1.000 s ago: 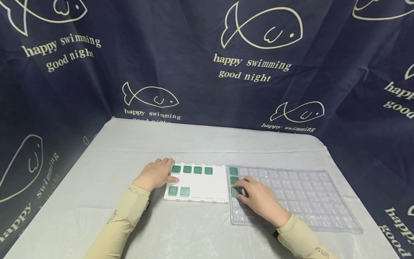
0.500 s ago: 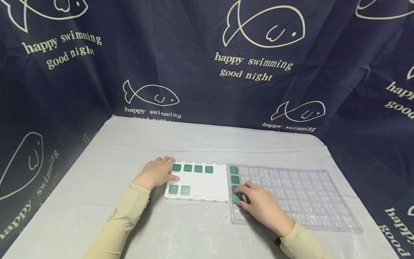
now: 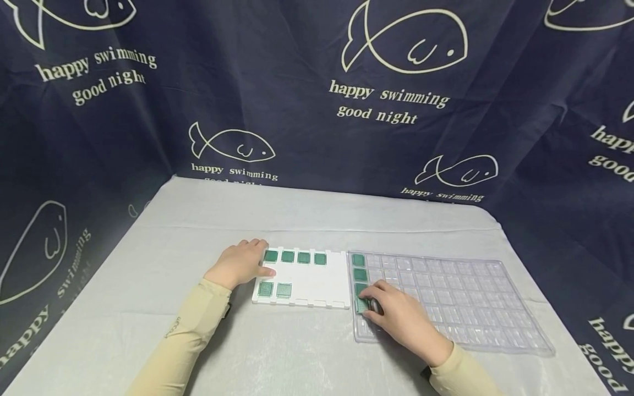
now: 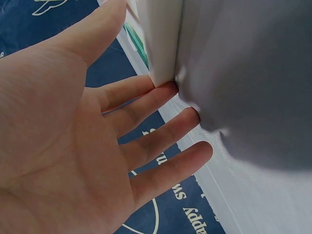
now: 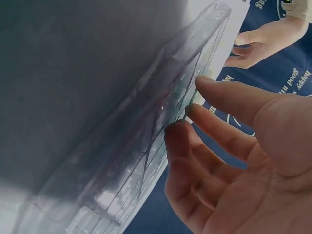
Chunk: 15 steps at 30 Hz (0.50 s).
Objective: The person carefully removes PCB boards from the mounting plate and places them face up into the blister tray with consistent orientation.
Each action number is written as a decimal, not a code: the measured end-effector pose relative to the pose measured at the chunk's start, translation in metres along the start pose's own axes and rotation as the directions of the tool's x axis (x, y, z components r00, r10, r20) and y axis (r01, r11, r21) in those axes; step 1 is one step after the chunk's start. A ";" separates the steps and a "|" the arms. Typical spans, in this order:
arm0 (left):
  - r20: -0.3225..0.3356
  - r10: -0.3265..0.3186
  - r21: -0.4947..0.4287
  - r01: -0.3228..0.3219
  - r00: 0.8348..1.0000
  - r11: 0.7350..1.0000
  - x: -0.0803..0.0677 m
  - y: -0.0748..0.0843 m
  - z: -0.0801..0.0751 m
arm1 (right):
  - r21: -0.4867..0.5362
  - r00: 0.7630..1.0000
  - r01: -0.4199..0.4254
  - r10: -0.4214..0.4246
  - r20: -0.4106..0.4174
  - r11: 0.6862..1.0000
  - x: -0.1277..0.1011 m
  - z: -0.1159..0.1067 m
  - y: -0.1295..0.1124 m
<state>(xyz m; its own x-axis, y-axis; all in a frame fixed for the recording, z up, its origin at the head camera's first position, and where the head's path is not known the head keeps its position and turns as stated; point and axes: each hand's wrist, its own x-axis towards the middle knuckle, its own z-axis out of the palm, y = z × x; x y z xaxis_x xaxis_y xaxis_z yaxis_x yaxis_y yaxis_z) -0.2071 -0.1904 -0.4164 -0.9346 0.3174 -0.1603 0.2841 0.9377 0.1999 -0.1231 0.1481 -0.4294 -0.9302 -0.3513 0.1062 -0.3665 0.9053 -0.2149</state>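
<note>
In the head view, my left hand (image 3: 238, 265) lies at the left end of a flat white holder (image 3: 317, 279). Its thumb is over the top, and its straight fingers touch the edge in the left wrist view. Small green circuit boards (image 3: 284, 290) sit along the holder's far and near edges. My right hand (image 3: 398, 308) is over the left column of a clear plastic compartment tray (image 3: 475, 300). Thumb and index finger pinch a green circuit board (image 3: 362, 307) at the fourth compartment from the far end. More green boards (image 3: 360, 274) lie in the compartments beyond it.
The holder's right end stands close beside the tray's left rim. Both are on a table with a pale cloth (image 3: 223, 352). A dark blue curtain (image 3: 307, 110) with fish drawings hangs behind and at both sides.
My right hand has moved slightly towards me, bringing the green circuit board from over the third compartment to the fourth. The left hand has stayed on the white holder.
</note>
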 end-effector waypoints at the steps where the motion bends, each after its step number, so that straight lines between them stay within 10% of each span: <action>1: -0.001 0.000 0.000 0.000 1.000 1.000 0.000 0.000 0.000 | 0.002 1.000 -0.001 0.001 0.004 1.000 0.000 0.000 0.000; 15: 0.005 -0.009 -0.013 0.009 1.000 1.000 -0.001 0.002 -0.002 | 0.041 0.999 -0.034 0.033 0.013 0.999 -0.001 0.000 -0.001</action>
<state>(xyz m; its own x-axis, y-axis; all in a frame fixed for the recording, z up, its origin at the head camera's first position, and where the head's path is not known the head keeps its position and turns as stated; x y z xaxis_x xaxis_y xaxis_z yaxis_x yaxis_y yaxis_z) -0.2060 -0.1897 -0.4140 -0.9360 0.3097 -0.1670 0.2730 0.9386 0.2109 -0.1215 0.1476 -0.4291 -0.9420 -0.3242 0.0868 -0.3355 0.9061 -0.2578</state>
